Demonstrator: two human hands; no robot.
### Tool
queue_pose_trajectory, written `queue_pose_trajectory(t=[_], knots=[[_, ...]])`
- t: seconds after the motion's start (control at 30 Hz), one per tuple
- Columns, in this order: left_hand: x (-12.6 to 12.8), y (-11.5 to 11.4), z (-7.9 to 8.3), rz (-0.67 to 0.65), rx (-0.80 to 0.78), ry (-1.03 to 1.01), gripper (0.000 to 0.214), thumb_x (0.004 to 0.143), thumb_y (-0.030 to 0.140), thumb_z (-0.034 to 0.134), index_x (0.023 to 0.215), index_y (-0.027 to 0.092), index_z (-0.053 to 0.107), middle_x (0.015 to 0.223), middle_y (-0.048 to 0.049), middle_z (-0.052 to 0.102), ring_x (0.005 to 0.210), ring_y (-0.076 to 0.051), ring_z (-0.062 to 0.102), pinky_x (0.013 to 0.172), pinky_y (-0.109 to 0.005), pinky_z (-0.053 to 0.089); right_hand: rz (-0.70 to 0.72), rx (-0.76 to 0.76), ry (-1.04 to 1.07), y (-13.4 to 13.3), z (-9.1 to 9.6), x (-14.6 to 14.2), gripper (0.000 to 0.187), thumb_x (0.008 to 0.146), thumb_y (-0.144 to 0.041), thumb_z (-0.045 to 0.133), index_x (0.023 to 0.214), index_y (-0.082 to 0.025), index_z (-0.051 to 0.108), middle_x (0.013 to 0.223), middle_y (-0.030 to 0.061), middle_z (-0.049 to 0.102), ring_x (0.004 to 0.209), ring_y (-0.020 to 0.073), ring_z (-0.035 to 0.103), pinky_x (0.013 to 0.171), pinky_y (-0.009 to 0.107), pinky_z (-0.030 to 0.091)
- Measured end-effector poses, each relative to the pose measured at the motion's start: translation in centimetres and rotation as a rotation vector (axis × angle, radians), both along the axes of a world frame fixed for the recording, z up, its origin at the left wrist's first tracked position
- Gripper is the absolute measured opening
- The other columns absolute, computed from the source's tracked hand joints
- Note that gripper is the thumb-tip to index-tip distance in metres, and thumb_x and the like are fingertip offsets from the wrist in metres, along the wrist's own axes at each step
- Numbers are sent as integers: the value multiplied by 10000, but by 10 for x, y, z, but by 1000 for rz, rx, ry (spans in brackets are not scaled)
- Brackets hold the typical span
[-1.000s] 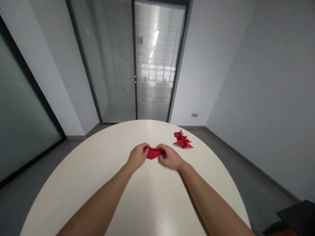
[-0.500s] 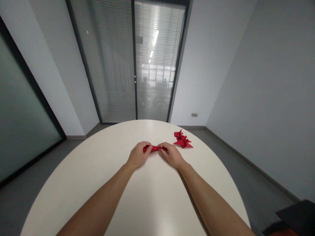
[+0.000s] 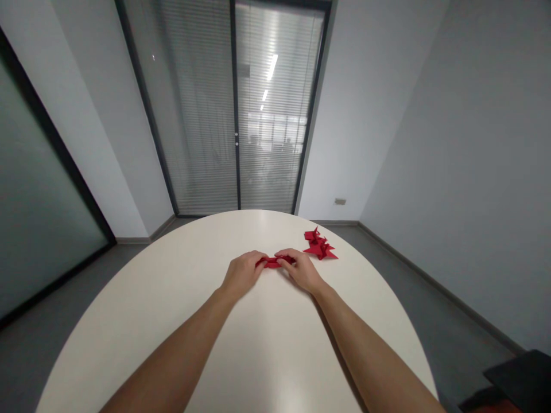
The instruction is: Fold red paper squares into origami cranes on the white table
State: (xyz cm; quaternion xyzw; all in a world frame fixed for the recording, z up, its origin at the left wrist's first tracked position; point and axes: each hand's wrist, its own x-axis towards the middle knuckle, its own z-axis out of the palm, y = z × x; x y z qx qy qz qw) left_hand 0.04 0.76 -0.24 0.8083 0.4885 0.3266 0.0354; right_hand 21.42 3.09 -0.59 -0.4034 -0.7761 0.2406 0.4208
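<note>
A narrow piece of folded red paper (image 3: 272, 263) lies between my two hands, just above the white table. My left hand (image 3: 244, 272) pinches its left end between thumb and fingers. At the right end, my right hand (image 3: 302, 271) grips the paper the same way, with the thumb below and the fingers over it. Both ends of the paper are partly hidden by my fingers. Beyond my right hand, a few red origami figures (image 3: 319, 246) with pointed tips sit close together; they look like paper cranes.
The round white table (image 3: 258, 355) spreads out under my arms, its curved edge in sight at the back and sides. Behind it stands a glass partition with blinds (image 3: 206, 143). A dark object (image 3: 520, 378) is at the lower right, beside the table.
My left hand has shifted its hold on the red paper slightly, its fingertips lower and closer in. The right hand and the origami figures are nearly unchanged.
</note>
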Motion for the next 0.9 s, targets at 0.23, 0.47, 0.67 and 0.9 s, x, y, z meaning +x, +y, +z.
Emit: queue_pose_trajectory(t=[0.23, 0.47, 0.67, 0.9], knots=[[-1, 0, 0, 62, -56, 8, 212, 957, 238, 525, 1052, 263, 713, 1032, -7, 769, 921, -193, 694, 792, -276, 487, 39, -93, 24, -2, 2, 0, 237, 854, -326, 720, 1054, -202, 753, 1029, 70, 773, 938, 234, 697, 857, 348, 521], [2, -3, 5, 193, -74, 138, 383, 1028, 430, 386, 902, 232, 689, 822, -54, 750, 755, -211, 689, 657, -283, 435, 33, -109, -39, 0, 1, 2, 200, 903, -322, 654, 1007, -188, 761, 938, 47, 781, 830, 215, 688, 765, 310, 496], [1, 0, 5, 308, -135, 170, 436, 1023, 469, 379, 874, 220, 704, 782, -85, 746, 719, -221, 695, 652, -288, 447, 34, -94, -116, 0, -2, 2, 236, 949, -338, 587, 1004, -188, 761, 940, 53, 782, 819, 214, 683, 743, 308, 480], [-1, 3, -1, 363, -138, 253, 484, 1022, 462, 369, 864, 188, 736, 852, -136, 742, 809, -275, 699, 738, -356, 491, -18, -52, -242, -2, 1, 2, 218, 940, -317, 597, 946, -187, 772, 917, 65, 780, 804, 209, 681, 727, 291, 470]])
